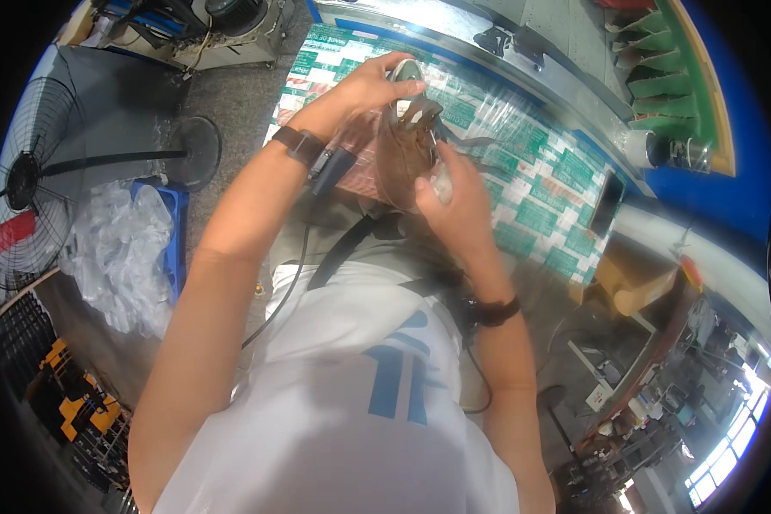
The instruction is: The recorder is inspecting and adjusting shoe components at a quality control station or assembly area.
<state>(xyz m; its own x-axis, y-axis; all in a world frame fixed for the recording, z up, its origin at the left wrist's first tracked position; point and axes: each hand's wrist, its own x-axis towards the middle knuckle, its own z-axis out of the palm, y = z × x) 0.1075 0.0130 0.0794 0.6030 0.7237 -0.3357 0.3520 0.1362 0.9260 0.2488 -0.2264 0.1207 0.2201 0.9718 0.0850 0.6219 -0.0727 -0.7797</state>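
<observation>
A brown shoe [400,163] is held up over the near left part of the work table, its toe toward me and its opening turned away. My left hand [377,86] is closed round the heel end, with the thumb across the pale inside of the collar. At the shoe's right side is my right hand [461,201], its fingers bent and closed round a small whitish wad [441,183]. Its index finger points up along the shoe near the laces. A thin light line shows by that fingertip, too blurred to name.
Green-and-white printed sheets under clear plastic cover the table [544,193]. A dark flat phone-like object [606,204] lies near its right edge. To the left are a floor fan [27,180] and clear plastic bags [120,257] in a blue crate [178,227]. Green dividers [660,81] stand far right.
</observation>
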